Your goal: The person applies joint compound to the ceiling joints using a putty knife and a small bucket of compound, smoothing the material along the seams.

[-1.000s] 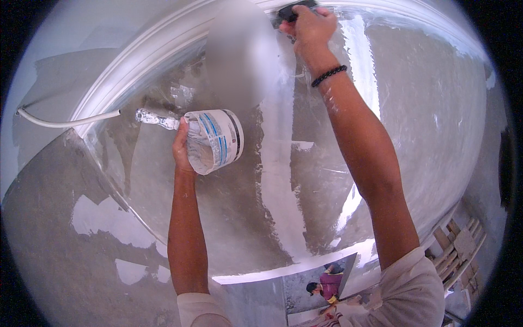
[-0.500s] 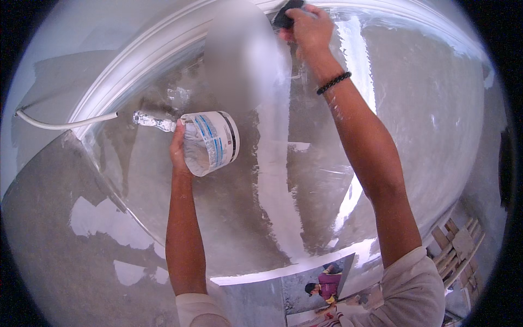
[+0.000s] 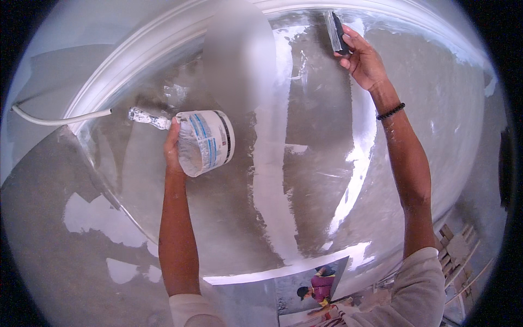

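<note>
Up top, my right hand (image 3: 364, 61) pinches a putty knife (image 3: 334, 31), fingers curled tight round the handle, blade flat vs. the plastered surface (image 3: 305, 163) just under the white cornice (image 3: 136, 60). Bare grey plaster spreads wide below and to the right. My left hand (image 3: 173, 147) grips a tub (image 3: 206, 141) w/ a second scraper (image 3: 148, 117), fingers wrapped; tub contents hard to make out.

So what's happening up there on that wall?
A person is spreading white plaster on a grey wall. The right hand presses a flat, dark-handled scraper blade against the surface near the curved white moulding. The left hand holds up a small white plastic tub smeared with plaster.
</note>
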`<state>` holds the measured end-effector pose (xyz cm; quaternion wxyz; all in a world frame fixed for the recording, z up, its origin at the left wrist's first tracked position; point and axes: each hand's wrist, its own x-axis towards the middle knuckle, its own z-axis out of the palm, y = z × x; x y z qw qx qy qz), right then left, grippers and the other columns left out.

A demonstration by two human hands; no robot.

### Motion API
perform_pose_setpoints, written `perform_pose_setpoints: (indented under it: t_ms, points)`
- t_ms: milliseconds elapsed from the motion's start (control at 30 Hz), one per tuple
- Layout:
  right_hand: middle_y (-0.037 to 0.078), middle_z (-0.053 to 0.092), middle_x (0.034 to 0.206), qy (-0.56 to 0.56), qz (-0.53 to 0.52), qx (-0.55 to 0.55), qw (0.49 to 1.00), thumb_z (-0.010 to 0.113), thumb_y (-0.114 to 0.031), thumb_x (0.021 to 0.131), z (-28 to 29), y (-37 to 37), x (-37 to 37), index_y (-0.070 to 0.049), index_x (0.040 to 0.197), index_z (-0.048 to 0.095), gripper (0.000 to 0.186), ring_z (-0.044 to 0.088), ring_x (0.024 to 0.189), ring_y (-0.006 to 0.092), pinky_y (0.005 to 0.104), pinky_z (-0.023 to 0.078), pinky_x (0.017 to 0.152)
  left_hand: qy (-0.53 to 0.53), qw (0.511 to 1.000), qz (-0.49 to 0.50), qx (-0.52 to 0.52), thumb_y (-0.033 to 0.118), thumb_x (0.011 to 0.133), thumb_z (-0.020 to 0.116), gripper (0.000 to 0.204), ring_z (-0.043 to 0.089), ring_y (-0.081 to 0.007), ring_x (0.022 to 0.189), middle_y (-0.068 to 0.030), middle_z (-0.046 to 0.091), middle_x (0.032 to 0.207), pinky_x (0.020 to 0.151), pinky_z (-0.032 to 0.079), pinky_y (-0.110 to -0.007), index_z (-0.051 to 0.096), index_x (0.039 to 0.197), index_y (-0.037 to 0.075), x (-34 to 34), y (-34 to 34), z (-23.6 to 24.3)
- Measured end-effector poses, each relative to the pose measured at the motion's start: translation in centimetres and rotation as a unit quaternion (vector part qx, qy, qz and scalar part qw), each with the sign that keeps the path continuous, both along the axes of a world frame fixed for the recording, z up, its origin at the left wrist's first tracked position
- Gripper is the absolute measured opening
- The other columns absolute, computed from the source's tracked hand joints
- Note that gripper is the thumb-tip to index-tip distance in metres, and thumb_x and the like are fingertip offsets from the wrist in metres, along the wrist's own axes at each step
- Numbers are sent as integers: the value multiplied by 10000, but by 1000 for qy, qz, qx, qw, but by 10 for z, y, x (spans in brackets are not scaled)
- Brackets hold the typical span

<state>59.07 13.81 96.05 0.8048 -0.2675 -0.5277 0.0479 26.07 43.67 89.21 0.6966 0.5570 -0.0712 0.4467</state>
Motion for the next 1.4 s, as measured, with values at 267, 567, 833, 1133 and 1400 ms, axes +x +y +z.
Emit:
perform_pose_setpoints:
  t_ms: [267, 567, 833, 1133, 1400]
  points:
    - [98, 613, 997, -142, 42, -43, 988, 554, -134, 912, 19, -9, -21, -42, 1308, 463, 416, 638, 794, 133, 200, 551, 552, 16, 999, 47, -7, 401, 889, 567, 458, 570, -241, 1002, -104, 597, 1095, 908, 438, -369, 554, 1153, 27, -5, -10, 1]
    - [52, 602, 1087, -386, -551, 110, 731, 566, -56, 895, 81, -26, -17, -144, 1182, 612, 304, 598, 921, 165, 327, 575, 781, -9, 998, 55, -15, 425, 882, 568, 474, 576, -226, 976, -97, 610, 1055, 897, 438, -361, 565, 1137, 25, 1, -12, -2]
    - [67, 600, 1063, -501, -713, 119, 476, 588, -47, 877, 115, -9, -30, -159, 1182, 599, 325, 610, 930, 228, 307, 543, 820, -20, 998, 57, -20, 451, 859, 588, 516, 560, -234, 987, -106, 589, 1072, 894, 433, -361, 555, 1144, 23, 4, -10, -2]
    - [71, 632, 1083, -484, -708, 212, 467, 631, -68, 854, 119, -29, -27, -150, 1151, 613, 309, 623, 938, 235, 335, 536, 812, -16, 997, 72, -29, 463, 823, 636, 568, 557, -231, 988, -123, 585, 1065, 887, 438, -363, 550, 1151, 8, 3, -18, -2]
    - [119, 633, 914, -546, -697, 253, 391, 567, -13, 838, 137, 10, -71, -43, 1009, 645, 190, 594, 791, 253, 342, 512, 658, -40, 992, 110, -41, 449, 818, 651, 558, 567, -226, 967, -126, 596, 1051, 888, 432, -342, 564, 1145, 6, 6, -7, -8]
